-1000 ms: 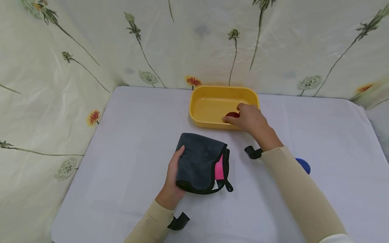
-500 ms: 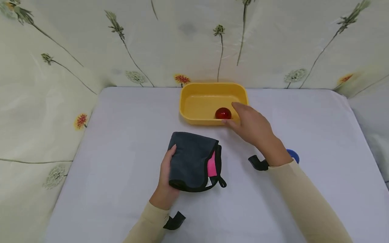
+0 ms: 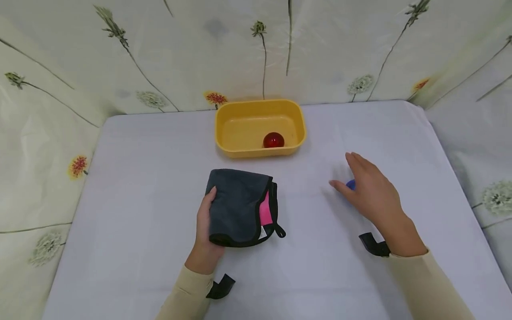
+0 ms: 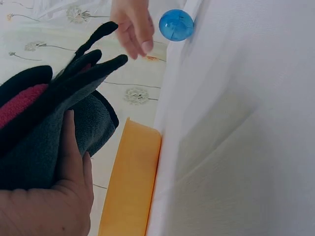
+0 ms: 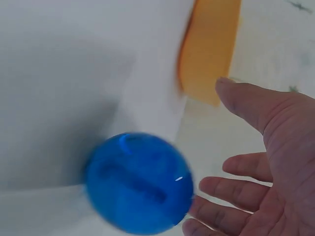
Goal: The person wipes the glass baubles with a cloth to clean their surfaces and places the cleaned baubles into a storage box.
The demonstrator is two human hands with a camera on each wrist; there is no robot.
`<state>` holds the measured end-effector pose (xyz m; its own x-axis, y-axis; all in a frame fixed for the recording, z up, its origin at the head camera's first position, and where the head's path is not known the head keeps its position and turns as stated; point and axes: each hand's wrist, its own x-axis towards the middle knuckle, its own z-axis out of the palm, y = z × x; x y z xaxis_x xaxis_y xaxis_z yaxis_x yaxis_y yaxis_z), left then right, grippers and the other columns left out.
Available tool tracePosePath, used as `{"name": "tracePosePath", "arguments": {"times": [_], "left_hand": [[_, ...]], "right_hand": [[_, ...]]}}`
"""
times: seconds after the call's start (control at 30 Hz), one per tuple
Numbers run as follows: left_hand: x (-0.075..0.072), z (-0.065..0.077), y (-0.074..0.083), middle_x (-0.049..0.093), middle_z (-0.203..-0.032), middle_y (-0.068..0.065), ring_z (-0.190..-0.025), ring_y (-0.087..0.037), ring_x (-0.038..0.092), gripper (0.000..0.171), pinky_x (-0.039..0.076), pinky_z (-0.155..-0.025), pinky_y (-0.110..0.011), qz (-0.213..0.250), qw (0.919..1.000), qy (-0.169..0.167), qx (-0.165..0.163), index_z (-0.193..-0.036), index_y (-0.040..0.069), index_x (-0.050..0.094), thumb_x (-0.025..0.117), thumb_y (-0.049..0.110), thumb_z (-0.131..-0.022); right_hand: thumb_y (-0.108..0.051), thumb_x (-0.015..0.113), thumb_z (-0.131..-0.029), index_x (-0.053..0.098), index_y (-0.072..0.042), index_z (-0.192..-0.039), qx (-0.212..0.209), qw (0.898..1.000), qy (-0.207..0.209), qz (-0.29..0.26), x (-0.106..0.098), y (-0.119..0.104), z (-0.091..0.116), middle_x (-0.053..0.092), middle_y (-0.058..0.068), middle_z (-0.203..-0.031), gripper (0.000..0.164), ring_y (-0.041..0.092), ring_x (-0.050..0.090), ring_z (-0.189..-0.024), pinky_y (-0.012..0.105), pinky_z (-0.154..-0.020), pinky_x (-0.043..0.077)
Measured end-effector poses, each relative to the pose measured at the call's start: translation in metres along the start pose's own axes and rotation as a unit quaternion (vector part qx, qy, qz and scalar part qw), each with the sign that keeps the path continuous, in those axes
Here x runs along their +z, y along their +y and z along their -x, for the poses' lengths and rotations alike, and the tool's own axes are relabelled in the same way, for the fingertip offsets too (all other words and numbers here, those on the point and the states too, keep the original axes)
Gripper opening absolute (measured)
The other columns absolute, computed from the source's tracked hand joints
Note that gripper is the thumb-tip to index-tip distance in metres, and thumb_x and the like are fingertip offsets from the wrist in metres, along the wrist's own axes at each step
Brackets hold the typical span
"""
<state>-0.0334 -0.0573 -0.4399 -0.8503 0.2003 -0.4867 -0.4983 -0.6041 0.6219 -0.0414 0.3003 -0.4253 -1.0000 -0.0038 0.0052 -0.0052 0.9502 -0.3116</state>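
My left hand [image 3: 206,229] grips a folded dark grey cloth [image 3: 238,206] with black edging, a pink inner layer and a small hanging loop. The thumb lies on top of the cloth and the other fingers are beneath it. My right hand [image 3: 376,195] is spread above the right part of the table, thumb apart from the fingers, holding nothing. Below it sits a translucent blue ball [image 5: 140,183], mostly hidden by the hand in the head view. Inside the yellow tray [image 3: 260,153] a shiny red ball [image 3: 274,140] rests near the front wall.
The table [image 3: 160,178] has a white cover, and the tray stands at its back edge. Behind and beside the table hangs a flower-printed sheet [image 3: 180,53]. A black strap piece [image 3: 221,286] sticks out at the left wrist, another strap piece [image 3: 374,244] at the right.
My right hand has let go of the red ball in the tray, then moved right and toward me to above the blue ball. The left hand still holds the cloth; the head view has shifted.
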Motion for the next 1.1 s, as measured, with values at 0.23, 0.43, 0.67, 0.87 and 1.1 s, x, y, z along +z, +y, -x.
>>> {"name": "tracePosePath", "arguments": {"times": [0.23,0.43,0.67,0.87,1.1], "left_hand": [[-0.004,0.0,0.001,0.036,-0.158,-0.001,-0.135,-0.018,0.042,0.068,0.04,-0.109,-0.03,-0.002,0.9999,-0.008,0.01,-0.166,0.023,0.022,0.043,0.049,-0.107],[-0.009,0.0,0.001,0.036,-0.157,-0.001,-0.134,-0.018,0.043,0.069,0.041,-0.108,-0.03,-0.002,0.9997,-0.017,0.019,-0.166,0.023,0.023,0.044,0.049,-0.106],[-0.007,-0.007,-0.002,0.035,-0.158,-0.001,-0.135,-0.018,0.041,0.068,0.037,-0.111,-0.032,0.006,0.9991,-0.036,0.02,-0.166,0.022,0.023,0.045,0.046,-0.106],[-0.003,-0.008,-0.001,0.029,-0.164,-0.001,-0.143,-0.02,0.034,0.072,0.029,-0.117,-0.036,0.008,0.9994,-0.033,0.01,-0.167,0.022,0.019,0.046,0.046,-0.106],[-0.008,-0.006,0.003,0.036,-0.158,-0.003,-0.134,-0.019,0.042,0.07,0.038,-0.11,-0.032,0.012,0.9994,-0.032,0.009,-0.165,0.021,0.024,0.046,0.048,-0.105]], "right_hand": [[-0.036,0.08,-0.092,0.034,0.005,-0.157,0.017,1.0,-0.006,0.008,0.011,0.014,0.017,0.04,0.032,-0.156,0.089,0.051,0.041,-0.139,0.071,-0.099,0.043],[-0.035,0.083,-0.09,0.029,0.003,-0.159,0.024,1.0,-0.008,0.011,0.025,0.018,0.026,0.041,0.031,-0.155,0.096,0.052,0.047,-0.135,0.07,-0.092,0.048],[-0.021,0.077,-0.094,0.04,0.008,-0.152,0.048,0.999,-0.006,0.004,0.029,0.023,0.038,0.045,0.034,-0.151,0.074,0.059,0.049,-0.127,0.075,-0.091,0.045],[-0.028,0.077,-0.095,0.045,0.009,-0.147,0.066,0.998,-0.011,-0.009,0.027,0.026,0.038,0.052,0.037,-0.141,0.071,0.061,0.054,-0.118,0.075,-0.089,0.045],[-0.04,0.077,-0.096,0.053,0.009,-0.142,0.034,0.999,0.018,-0.039,0.031,0.014,0.033,0.058,0.038,-0.134,0.071,0.058,0.057,-0.117,0.071,-0.092,0.047]]}}
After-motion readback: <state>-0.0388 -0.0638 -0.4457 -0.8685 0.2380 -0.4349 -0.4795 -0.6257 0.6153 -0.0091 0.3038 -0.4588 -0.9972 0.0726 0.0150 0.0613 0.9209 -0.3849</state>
